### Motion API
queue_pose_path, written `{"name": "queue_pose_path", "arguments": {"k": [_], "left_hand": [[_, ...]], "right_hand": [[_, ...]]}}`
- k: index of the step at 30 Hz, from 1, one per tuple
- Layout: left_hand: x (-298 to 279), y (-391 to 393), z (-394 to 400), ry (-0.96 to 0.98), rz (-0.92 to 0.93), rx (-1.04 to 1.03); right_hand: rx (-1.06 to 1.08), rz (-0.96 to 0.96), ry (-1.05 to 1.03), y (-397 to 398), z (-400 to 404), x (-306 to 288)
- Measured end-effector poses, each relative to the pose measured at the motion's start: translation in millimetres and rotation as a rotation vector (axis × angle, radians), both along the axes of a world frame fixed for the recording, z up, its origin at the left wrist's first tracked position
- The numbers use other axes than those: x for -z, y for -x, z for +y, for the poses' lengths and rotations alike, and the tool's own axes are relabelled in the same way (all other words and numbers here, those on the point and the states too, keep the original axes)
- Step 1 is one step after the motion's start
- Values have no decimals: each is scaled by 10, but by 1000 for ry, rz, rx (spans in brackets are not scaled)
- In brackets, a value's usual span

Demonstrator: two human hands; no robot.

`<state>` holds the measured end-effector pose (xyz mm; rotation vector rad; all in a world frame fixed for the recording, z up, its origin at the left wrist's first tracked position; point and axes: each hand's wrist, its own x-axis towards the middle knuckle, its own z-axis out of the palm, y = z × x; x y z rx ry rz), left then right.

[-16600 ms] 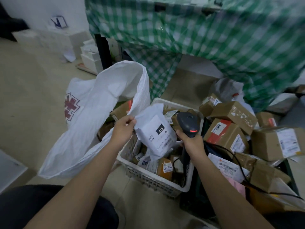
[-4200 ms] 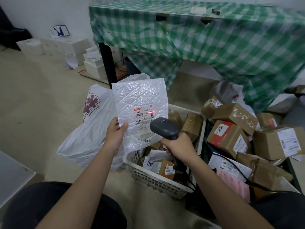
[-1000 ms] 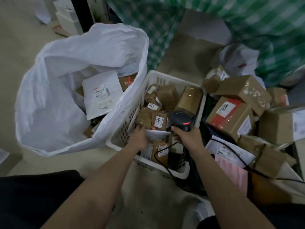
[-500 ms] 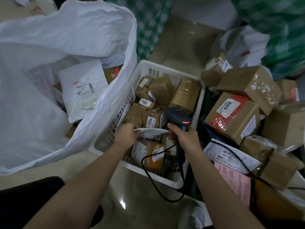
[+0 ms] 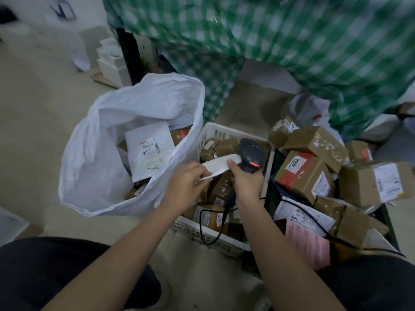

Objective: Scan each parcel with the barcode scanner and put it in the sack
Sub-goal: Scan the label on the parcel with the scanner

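Parcel point(image 5: 219, 165) pinched in left hand point(image 5: 186, 185), beside scanner-gripping right hand point(image 5: 246, 182).

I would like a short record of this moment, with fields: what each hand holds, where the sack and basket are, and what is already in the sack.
left hand: pinches a flat white parcel at its near end
right hand: grips the barcode scanner, red light showing
parcel position: above the white basket, not yet in the sack
sack: white, open, left of the basket and touching it
in sack: white mailer with label up, brown boxes beneath
right of basket: pile of brown boxes
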<state>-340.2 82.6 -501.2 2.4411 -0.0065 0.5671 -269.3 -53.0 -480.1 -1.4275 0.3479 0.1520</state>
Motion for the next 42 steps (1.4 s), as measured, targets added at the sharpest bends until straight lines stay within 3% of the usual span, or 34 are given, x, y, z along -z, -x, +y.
{"name": "queue_pose_path", "arguments": {"k": [3, 8, 12, 15, 21, 29, 37, 42], "left_hand": [[-130, 173, -30, 125, 61, 64], [-280, 306, 117, 427, 231, -222], [-442, 364, 168, 720, 344, -282], [-480, 356, 211, 815, 417, -334], [-507, 341, 298, 780, 223, -386], [-542, 243, 291, 610, 166, -401], [-514, 311, 504, 895, 149, -382], [-499, 291, 543, 948, 96, -424]], "right_hand": [[2, -14, -30, 121, -3, -195], [-149, 10, -60, 259, -208, -334], [-259, -30, -72, 324, -380, -346], [-282, -64, -51, 306, -461, -341], [-276, -109, 102, 239, -453, -320], [-231, -303, 270, 155, -324, -380], [-257, -362, 502, 29, -413, -462], [-512, -442, 635, 206, -364, -535]]}}
